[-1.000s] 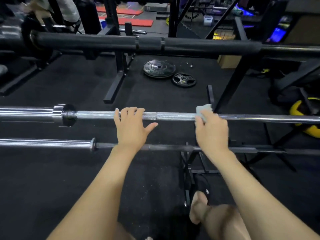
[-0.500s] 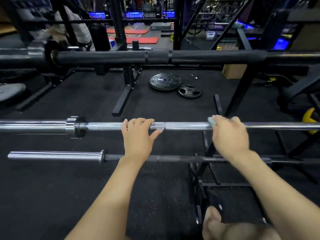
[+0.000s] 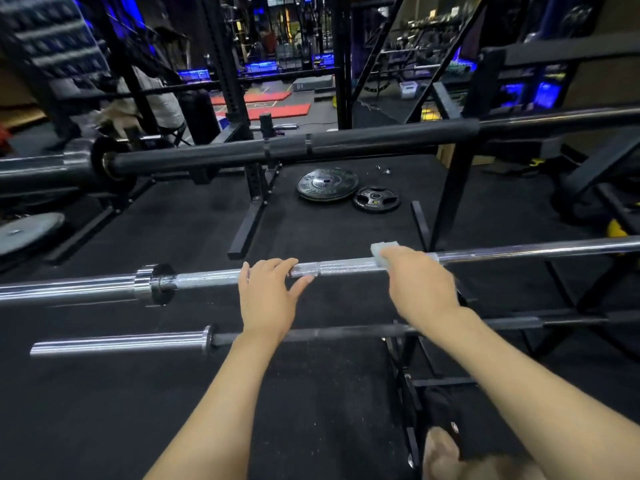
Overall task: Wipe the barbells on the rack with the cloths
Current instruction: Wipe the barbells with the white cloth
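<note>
I'm seeing the chrome barbell (image 3: 346, 266) running across the middle of the frame, resting on the black rack (image 3: 446, 209), its collar sitting at centre left. My right hand (image 3: 420, 285) is lying over the bar right of centre, fingers curling around a pale cloth (image 3: 382, 249) and pressing it onto the knurled shaft; a corner of the cloth is poking out past the fingertips. My left hand (image 3: 268, 296) is resting on the same bar just left of centre, fingers draping over the top and the thumb sticking out to the right below the shaft, so it's gripping loosely. A second, darker barbell (image 3: 329, 332) is sitting lower in the frame, passing under both wrists, its chrome sleeve ending at lower left. A thick black padded bar (image 3: 381, 142) is crossing the upper half of the frame. Two weight plates (image 3: 327, 183) are lying flat on the dark floor beyond, at upper centre, the smaller one touching the larger one's right edge. A bare foot (image 3: 441, 452) is showing at bottom right.
</note>
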